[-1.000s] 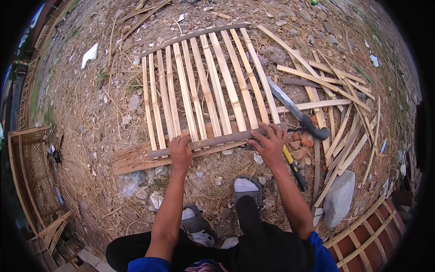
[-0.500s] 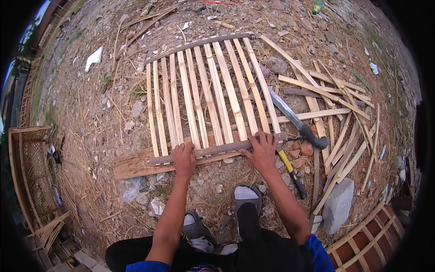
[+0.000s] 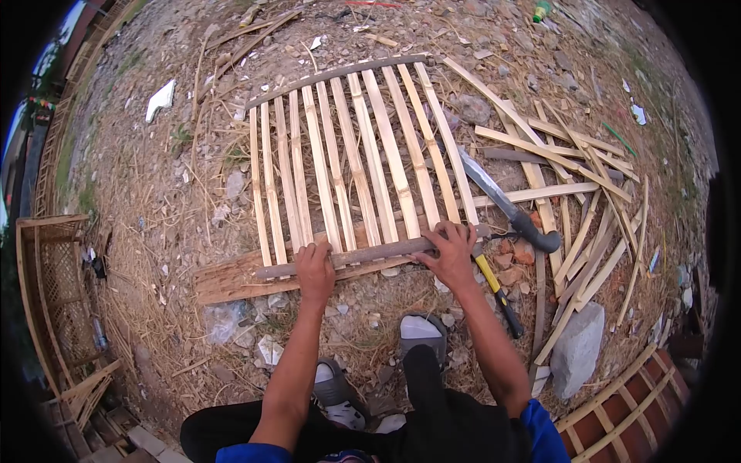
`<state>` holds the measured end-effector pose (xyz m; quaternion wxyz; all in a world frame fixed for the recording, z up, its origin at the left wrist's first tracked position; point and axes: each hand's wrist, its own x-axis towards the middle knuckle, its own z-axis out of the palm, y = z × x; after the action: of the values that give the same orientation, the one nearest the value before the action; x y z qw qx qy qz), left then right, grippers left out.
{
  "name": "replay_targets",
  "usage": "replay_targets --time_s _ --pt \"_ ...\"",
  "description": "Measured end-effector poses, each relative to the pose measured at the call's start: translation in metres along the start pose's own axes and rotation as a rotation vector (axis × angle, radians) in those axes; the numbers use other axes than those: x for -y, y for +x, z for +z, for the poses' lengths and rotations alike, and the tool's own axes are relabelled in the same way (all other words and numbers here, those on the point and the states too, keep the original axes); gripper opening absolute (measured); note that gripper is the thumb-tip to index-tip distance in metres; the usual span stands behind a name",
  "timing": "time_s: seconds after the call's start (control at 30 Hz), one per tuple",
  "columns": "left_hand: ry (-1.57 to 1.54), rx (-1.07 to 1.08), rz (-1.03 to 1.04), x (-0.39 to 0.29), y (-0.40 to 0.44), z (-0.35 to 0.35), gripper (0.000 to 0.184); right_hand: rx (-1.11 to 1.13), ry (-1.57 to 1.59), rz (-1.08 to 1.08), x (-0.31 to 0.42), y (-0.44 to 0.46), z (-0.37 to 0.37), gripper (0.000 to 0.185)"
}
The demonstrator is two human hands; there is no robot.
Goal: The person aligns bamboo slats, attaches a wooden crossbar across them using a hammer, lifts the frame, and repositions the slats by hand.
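A slatted frame of pale bamboo strips (image 3: 359, 174) lies on the ground, joined by a dark curved rod (image 3: 332, 75) at its far end and a dark round stick (image 3: 378, 253) at its near end. My left hand (image 3: 316, 270) is closed over the near stick, left of its middle. Nearer the stick's right end, my right hand (image 3: 450, 251) grips it between thumb and fingers. Beneath the near end is a rough brown plank (image 3: 231, 279). A large knife (image 3: 498, 193) rests right of the frame, and a yellow and black handled tool (image 3: 498, 293) lies by my right forearm.
Loose bamboo strips (image 3: 598, 193) are piled at the right. A pale stone block (image 3: 577, 349) sits below them. At the lower right is a lattice panel (image 3: 629, 409), and a wooden frame with woven mesh (image 3: 62, 293) stands at the left.
Since the earliest frame, the whole scene has shifted slightly lower in view. My right hand's fingers have drawn closer together around the stick; my left hand stays on it.
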<state>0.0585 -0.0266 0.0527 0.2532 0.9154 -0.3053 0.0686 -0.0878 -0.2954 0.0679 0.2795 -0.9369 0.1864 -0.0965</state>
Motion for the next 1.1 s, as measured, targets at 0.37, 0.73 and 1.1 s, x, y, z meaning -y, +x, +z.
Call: replay_targets --time_s 0.37,0.73,1.1 --pt "-0.027 0.010 -0.005 0.000 -0.001 0.002 0.022 0.002 0.069 0.016 -0.003 -0.001 -0.003 0.037" --pt "-0.123 0.201 0.348 -0.073 0.042 0.024 0.019 0.003 0.047 -0.030 -0.005 0.001 -0.004 0.032" --pt "-0.350 0.154 -0.014 -0.075 0.034 0.041 0.025 -0.084 -0.018 -0.141 -0.006 0.000 -0.003 0.031"
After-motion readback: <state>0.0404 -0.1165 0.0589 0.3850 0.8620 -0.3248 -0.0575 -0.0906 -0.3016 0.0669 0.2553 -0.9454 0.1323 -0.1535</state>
